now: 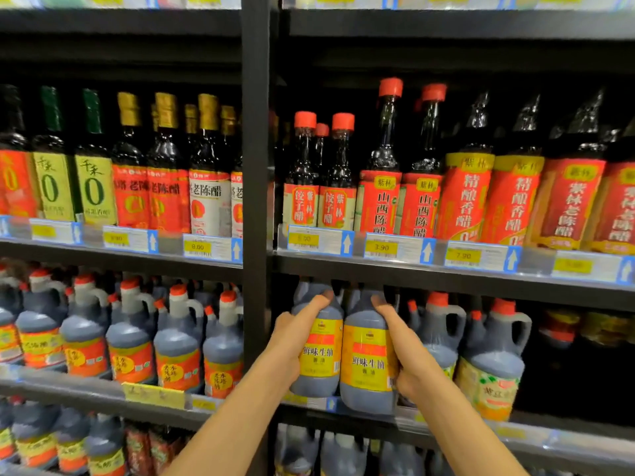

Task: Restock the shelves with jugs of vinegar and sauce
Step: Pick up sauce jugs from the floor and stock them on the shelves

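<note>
Reaching up from the bottom edge, two bare forearms meet at a pair of dark sauce jugs with yellow labels, just right of the black upright post (256,201) that divides the shelving. The left hand (292,341) wraps the left jug (318,352) from its post side: the thumb lies stretched up along the jug's shoulder, its tip near the neck, while the other fingers curl round the far side and are hidden. The right hand (409,359) clasps the right jug (367,365) from the side away from the post, the thumb pressed flat up the shoulder in the same way and the remaining fingers out of sight behind the body. The two jugs touch side by side between the hands, upright, with their bases at the front lip of the jug shelf (446,427); whether they rest on it or hang just above it cannot be told. Their caps are hidden behind the shelf edge above.

Further from the post on that same shelf stand two jugs with red caps and side handles (488,359), just beside the right hand. Left of the post, at the same height, a dense row of red-capped jugs with orange labels (130,341) fills the shelf. One level up, on both sides of the post, tall dark vinegar bottles (422,187) stand in rows behind yellow price tags (381,248). The picture is blurred, so small print is unreadable.
</note>
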